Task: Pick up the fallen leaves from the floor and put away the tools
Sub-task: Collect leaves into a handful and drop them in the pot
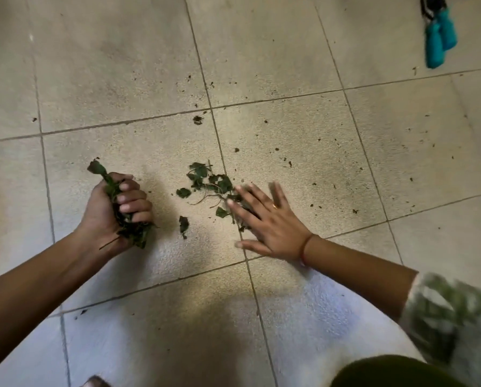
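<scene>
My left hand (119, 208) grips a bunch of green leaves and stems (133, 230), which stick out above and below the fist. A small heap of loose leaves and thin twigs (205, 182) lies on the tiled floor (122, 88) between my hands. My right hand (264, 219) lies flat with spread fingers on the right edge of that heap, blurred by motion. A single torn leaf (183, 224) lies nearer to me. Pruning shears with teal handles (439, 37) lie on the floor at the far right.
Small dark crumbs of soil and leaf (197, 120) are scattered over the tiles around and beyond the heap. My patterned sleeve (451, 322) and a dark green garment (387, 372) fill the lower right corner.
</scene>
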Tool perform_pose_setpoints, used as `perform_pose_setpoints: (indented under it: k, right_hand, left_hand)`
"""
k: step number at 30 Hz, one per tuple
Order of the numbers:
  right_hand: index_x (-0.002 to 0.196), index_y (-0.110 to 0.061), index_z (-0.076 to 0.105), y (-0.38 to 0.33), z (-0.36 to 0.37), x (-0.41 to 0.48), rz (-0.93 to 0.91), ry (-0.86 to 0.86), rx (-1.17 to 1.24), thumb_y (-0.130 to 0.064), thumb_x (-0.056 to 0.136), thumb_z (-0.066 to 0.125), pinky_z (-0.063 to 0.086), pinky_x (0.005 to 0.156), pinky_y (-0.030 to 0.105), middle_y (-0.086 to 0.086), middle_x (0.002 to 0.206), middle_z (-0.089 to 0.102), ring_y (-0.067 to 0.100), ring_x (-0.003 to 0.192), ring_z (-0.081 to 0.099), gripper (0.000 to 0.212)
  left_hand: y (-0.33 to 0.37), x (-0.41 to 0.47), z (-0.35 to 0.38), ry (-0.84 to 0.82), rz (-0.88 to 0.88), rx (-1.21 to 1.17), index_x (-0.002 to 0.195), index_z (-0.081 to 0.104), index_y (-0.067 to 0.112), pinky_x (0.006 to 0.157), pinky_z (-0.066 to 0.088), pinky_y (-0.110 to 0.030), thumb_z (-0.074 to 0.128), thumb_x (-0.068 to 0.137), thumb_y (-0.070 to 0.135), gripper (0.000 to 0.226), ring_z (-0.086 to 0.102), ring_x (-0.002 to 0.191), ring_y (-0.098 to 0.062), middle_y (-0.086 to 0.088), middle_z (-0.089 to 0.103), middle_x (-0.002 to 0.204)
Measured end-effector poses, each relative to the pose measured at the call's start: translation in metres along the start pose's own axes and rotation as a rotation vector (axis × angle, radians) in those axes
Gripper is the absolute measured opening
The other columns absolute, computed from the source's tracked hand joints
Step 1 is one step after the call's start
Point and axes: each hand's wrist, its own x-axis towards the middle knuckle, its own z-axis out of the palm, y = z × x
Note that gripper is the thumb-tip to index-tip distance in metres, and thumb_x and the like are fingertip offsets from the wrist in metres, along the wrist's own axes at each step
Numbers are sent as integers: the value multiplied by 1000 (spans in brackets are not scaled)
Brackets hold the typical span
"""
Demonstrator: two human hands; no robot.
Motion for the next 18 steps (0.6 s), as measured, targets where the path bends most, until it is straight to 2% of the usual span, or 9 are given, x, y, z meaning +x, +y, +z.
perform_pose_setpoints:
  k: [3, 5, 8, 10, 12, 15, 18]
  right_hand:
    - [150, -25, -5, -2, -19, 60, 59, -7, 34, -63, 93, 21, -14, 113, 55, 6, 159, -6, 24, 146, -4, 73]
    - [151, -24, -3, -1, -29, 79, 164, 16, 75, -63, 94, 23, -15, 113, 53, 5, 159, -9, 22, 146, -7, 74]
    - [151, -27, -2, 0, -33, 63, 382, 127, 287, -70, 89, 19, -18, 114, 45, -2, 156, -17, 19, 146, -10, 79]
    - [151, -27, -7, -7, -27, 40, 462, 121, 352, -77, 83, 10, -17, 115, 43, 2, 157, -20, 20, 146, -15, 86]
    - [150, -24, -15, -20, -21, 26, 441, 35, 377, -82, 78, 7, -20, 114, 41, 7, 156, -24, 19, 144, -22, 95]
    - [148, -27, -21, -49, -17, 44, 297, -47, 343, -87, 72, 15, -25, 112, 36, 8, 154, -28, 18, 140, -30, 103]
    - [151, -26, -12, -70, -14, 77, 194, 3, 257, -89, 68, 30, -15, 114, 50, 10, 156, -22, 29, 143, -22, 112]
  left_hand:
    - [13, 2, 15, -22, 32, 42, 44, 41, 26, 38, 18, -14, 51, 67, 28, 25, 28, 32, -4, 10, 29, 36]
    - [20, 4, 25, -38, 49, 39, 45, 40, 25, 38, 17, -14, 51, 65, 27, 23, 28, 32, -4, 10, 29, 37]
    - [26, 2, 32, -59, 78, -10, 44, 41, 25, 36, 18, -15, 52, 65, 27, 24, 28, 32, -4, 9, 30, 36]
    - [28, -2, 27, -66, 88, -36, 43, 42, 24, 35, 18, -15, 54, 62, 25, 23, 28, 31, -3, 9, 30, 35]
    - [30, -5, 18, -40, 85, -63, 42, 42, 24, 35, 18, -15, 55, 62, 24, 24, 28, 30, -4, 9, 30, 35]
    - [32, -11, -5, 29, 94, -113, 43, 41, 24, 34, 19, -15, 51, 67, 25, 26, 28, 31, -3, 9, 29, 36]
    - [33, -18, -25, 62, 107, -134, 43, 41, 25, 34, 20, -15, 49, 69, 25, 27, 28, 31, -3, 9, 30, 36]
